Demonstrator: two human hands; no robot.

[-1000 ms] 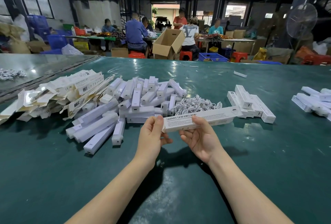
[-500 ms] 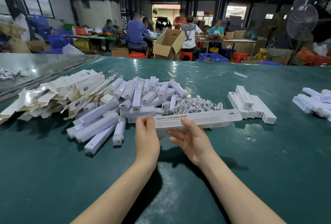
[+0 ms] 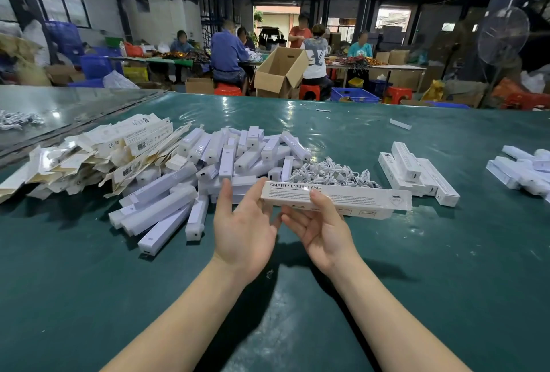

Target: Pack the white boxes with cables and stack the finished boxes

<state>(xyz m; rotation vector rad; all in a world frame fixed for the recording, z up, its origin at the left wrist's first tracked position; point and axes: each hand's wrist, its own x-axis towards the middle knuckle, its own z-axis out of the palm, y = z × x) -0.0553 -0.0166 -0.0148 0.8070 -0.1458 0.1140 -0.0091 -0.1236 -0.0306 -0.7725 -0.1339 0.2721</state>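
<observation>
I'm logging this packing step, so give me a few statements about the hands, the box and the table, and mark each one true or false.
1. The right hand holds the box. True.
2. The left hand grips a cable. False: it is open and holds none.
3. The cables lie in a pile beyond the box. True.
4. The table is red. False: it is dark green.
</observation>
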